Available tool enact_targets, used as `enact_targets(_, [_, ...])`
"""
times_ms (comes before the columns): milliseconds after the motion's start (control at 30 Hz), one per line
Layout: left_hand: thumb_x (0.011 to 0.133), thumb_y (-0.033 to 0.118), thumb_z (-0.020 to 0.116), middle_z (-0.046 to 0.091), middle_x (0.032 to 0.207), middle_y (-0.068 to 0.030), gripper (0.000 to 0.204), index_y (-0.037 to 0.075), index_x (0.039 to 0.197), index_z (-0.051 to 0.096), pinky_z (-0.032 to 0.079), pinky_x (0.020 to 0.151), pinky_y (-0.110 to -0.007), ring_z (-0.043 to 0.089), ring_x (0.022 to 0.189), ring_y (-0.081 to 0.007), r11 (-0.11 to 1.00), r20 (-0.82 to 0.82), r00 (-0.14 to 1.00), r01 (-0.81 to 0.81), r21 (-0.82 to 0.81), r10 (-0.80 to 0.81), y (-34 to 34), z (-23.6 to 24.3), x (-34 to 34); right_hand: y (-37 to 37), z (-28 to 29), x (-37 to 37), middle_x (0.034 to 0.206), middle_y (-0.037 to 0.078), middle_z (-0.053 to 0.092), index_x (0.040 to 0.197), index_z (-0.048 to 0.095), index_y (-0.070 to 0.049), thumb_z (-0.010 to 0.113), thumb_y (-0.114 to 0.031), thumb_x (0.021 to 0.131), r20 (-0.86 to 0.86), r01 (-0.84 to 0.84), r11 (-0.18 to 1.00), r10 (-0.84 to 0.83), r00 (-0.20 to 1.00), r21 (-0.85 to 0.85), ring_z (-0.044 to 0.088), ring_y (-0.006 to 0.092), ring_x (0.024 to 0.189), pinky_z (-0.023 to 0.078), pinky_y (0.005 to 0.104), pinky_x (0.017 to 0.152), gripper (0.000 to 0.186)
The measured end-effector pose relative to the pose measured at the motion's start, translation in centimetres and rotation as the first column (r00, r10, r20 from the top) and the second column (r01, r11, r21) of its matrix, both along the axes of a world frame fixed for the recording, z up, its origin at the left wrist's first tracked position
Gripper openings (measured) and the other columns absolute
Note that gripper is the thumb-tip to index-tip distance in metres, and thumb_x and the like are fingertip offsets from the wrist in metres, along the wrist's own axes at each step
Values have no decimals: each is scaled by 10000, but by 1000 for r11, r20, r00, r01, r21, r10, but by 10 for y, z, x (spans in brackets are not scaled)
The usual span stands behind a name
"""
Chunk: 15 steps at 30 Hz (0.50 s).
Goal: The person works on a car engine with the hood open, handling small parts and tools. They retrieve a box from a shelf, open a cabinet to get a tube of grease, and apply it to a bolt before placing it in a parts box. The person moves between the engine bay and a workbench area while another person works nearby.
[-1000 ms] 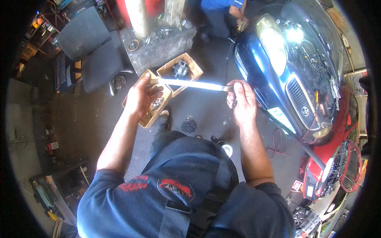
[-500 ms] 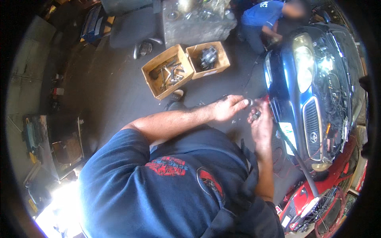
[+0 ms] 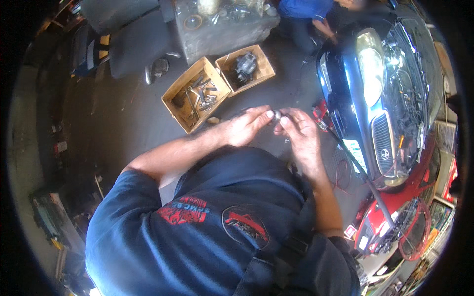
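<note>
In front of my waist, a small round shiny metal piece point(image 3: 276, 115) sits between both hands; its exact kind is too small to make out. My left hand point(image 3: 248, 126) is closed, pinching the piece between thumb and fingers. From the other side, my right hand point(image 3: 302, 134) has its thumb and fingertips closed on the same piece. A tiny shiny bit point(image 3: 286, 140) shows just under the right hand's curled fingers, and whether it is held there I cannot tell.
Beyond my left hand, an open box point(image 3: 173, 101) holds wrenches and other metal tools; a second box point(image 3: 266, 74) holds a dark metal part. A dark blue car point(image 3: 345, 74), hood raised, stands right. A co-worker point(image 3: 308, 10) crouches far off near a grey worktable point(image 3: 192, 42).
My hands have come together on the metal piece, which the right hand was holding lower. The whole view has shifted, so boxes and car appear further left.
</note>
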<state>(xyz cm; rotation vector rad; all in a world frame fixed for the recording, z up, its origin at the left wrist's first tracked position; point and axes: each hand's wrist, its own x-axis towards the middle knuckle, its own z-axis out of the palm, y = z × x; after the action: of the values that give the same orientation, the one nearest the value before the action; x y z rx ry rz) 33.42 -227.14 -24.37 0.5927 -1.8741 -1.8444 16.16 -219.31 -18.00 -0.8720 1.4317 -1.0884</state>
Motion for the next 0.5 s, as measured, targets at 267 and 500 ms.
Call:
enact_targets(267, [1013,303,395,643,1056,-96,395,4,1155,609,458,910,-341,599,981,-192,997,117,993,-29,69,21,-94,-47,50,-39,-42,12,928,86,611,1117,569,8,593,-127,951,340,266,963,-236,911,-46,589,151,743,524,314,677,216])
enact_targets(500, [1027,395,400,528,1364,-181,495,35,1348,512,373,1067,-459,581,1164,-259,868,521,773,-483,114,361,-141,-239,69,53,-101,-18,894,92,624,1116,584,13,643,-165,894,121,564,731,-645,755,384,594,183,758,515,318,698,291])
